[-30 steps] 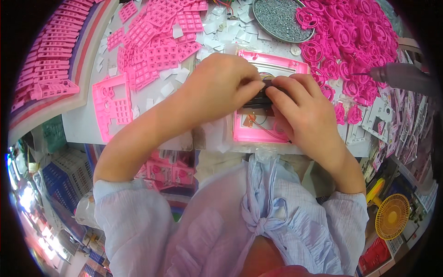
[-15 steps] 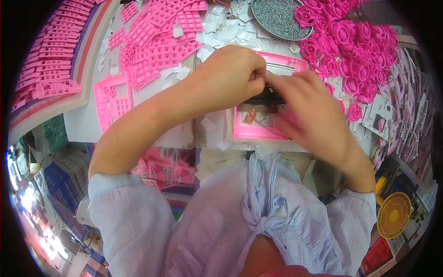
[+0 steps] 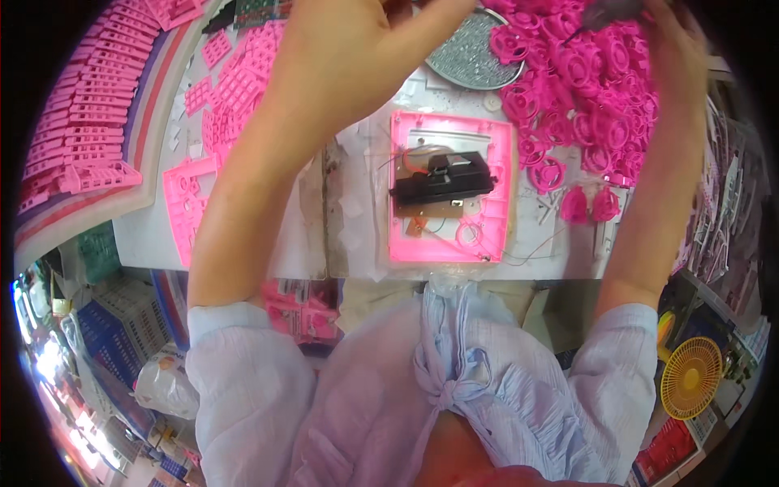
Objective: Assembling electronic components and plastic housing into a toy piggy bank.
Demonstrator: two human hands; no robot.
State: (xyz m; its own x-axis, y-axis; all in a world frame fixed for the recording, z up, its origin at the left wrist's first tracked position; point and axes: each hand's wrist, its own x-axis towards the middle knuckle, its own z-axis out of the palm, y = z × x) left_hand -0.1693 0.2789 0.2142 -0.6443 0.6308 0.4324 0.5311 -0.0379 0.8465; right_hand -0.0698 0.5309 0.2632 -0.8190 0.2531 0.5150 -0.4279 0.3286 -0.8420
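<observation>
In front of me lies a pink plastic case half [image 3: 505,195] with its inside up. A black plastic mechanism [image 3: 445,180] sits slanted across it, with thin wires and a small brown board [image 3: 416,226] below. My left hand [image 3: 357,49] is raised beyond the case, beside the round tray of small screws [image 3: 475,61]. Its thumb stands apart from the fingers, which the upper edge partly cuts off; nothing shows in it. At the far right, my right hand [image 3: 675,36] closes on a dark power screwdriver [image 3: 610,13], whose thin bit points left over bright pink round parts [image 3: 580,89].
Pink keypad-like grid parts [image 3: 239,85] are heaped behind my left forearm. Rows of pink pieces [image 3: 101,101] fill the far left, near another pink frame [image 3: 185,203]. White flat strips [image 3: 714,195] pile at the right. A yellow fan [image 3: 691,377] stands low at right.
Both hands have left the pink case and moved away from me: the left toward the screw tray, the right onto the screwdriver. The black mechanism now shows fully.
</observation>
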